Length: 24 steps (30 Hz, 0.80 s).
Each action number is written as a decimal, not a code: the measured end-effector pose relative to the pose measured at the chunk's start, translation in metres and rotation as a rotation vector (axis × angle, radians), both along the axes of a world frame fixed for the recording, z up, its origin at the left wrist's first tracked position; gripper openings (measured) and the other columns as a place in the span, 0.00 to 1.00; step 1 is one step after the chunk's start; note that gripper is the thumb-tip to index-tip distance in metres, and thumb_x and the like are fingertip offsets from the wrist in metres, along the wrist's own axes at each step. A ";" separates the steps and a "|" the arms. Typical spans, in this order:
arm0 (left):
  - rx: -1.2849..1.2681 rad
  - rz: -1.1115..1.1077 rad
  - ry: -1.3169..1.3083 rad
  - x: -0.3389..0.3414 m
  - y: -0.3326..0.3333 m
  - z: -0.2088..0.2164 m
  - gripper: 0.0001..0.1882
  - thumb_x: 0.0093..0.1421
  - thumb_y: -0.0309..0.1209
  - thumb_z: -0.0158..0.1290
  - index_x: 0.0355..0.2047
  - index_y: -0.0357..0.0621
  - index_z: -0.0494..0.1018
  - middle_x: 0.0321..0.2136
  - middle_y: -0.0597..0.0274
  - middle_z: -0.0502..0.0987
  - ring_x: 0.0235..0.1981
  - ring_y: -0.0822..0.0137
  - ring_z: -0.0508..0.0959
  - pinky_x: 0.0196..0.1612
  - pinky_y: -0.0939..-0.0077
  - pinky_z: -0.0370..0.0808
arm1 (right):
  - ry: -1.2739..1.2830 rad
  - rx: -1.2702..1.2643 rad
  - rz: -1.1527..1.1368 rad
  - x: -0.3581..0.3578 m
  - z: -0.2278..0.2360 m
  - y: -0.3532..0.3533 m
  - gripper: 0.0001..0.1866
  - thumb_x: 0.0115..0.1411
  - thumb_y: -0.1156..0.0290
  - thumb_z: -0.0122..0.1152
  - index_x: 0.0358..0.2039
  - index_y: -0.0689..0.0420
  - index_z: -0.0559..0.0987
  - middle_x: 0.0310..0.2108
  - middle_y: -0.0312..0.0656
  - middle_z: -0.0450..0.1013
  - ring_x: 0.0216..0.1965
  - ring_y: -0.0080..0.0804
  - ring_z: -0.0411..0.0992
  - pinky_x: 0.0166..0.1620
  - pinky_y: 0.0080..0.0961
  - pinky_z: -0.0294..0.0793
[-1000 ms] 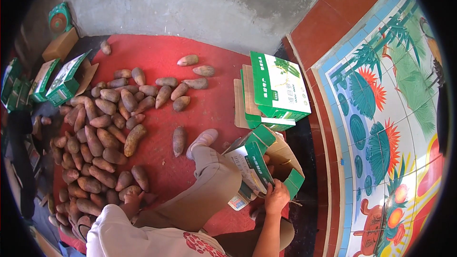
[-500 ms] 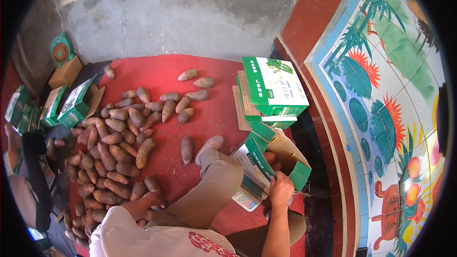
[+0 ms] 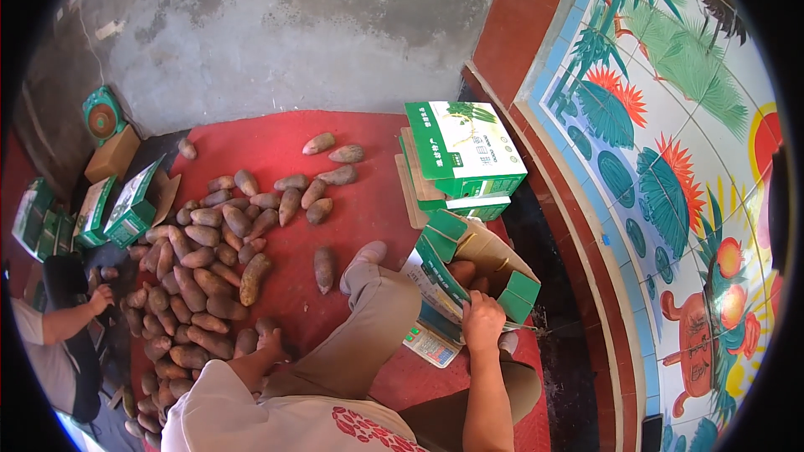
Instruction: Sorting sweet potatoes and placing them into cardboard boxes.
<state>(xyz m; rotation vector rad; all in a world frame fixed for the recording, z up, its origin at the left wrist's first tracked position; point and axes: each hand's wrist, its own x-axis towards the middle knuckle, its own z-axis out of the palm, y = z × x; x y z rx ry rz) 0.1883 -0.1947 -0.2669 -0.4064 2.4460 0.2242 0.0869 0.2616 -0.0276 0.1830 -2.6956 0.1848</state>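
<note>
At the near edge of a heap of brown, elongated root vegetables (image 3: 209, 307), my left hand (image 3: 270, 350) closes over the near end of one root (image 3: 265, 326). Its fingers are partly hidden. My right hand (image 3: 483, 322) grips the near edge of an open green-and-white carton (image 3: 439, 264), fingers bent over the cardboard. Several roots (image 3: 462, 271) lie inside, partly covered by the carton wall. Below the carton a scale (image 3: 431, 343) with a lit panel shows in part. My bent leg (image 3: 377, 318) lies between the heap and the carton.
A closed green-and-white carton (image 3: 469, 146) stands beyond the open one. Loose roots (image 3: 325, 269) dot the red mat (image 3: 352, 226). At left are more cartons (image 3: 134, 205), a green dial scale (image 3: 103, 115) on a brown box, and a co-worker's hand (image 3: 101, 299). A tiled mural wall (image 3: 620, 184) rises right.
My left hand has moved slightly forward onto the root. The right hand keeps its hold on the carton. A co-worker's forearm now reaches toward the heap; the whole view has shifted a little.
</note>
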 end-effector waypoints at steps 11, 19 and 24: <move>0.066 0.105 0.064 -0.021 0.008 -0.012 0.53 0.31 0.52 0.72 0.56 0.42 0.61 0.53 0.42 0.66 0.56 0.49 0.69 0.56 0.61 0.69 | 0.030 0.034 -0.030 -0.004 -0.002 -0.002 0.11 0.44 0.68 0.67 0.28 0.54 0.75 0.25 0.39 0.72 0.30 0.39 0.73 0.34 0.34 0.72; 0.116 0.143 -0.055 -0.007 -0.014 -0.023 0.57 0.32 0.50 0.72 0.59 0.39 0.57 0.52 0.40 0.69 0.54 0.53 0.72 0.53 0.62 0.73 | 0.044 0.031 -0.031 -0.004 -0.001 -0.003 0.11 0.45 0.69 0.67 0.28 0.54 0.75 0.24 0.39 0.72 0.29 0.38 0.73 0.34 0.34 0.72; 0.268 0.538 -0.043 -0.012 0.016 0.060 0.55 0.33 0.50 0.72 0.58 0.35 0.59 0.51 0.43 0.71 0.51 0.53 0.75 0.48 0.64 0.76 | 0.047 0.027 -0.038 -0.002 0.000 0.000 0.11 0.45 0.69 0.67 0.29 0.54 0.76 0.24 0.40 0.72 0.29 0.38 0.73 0.33 0.34 0.72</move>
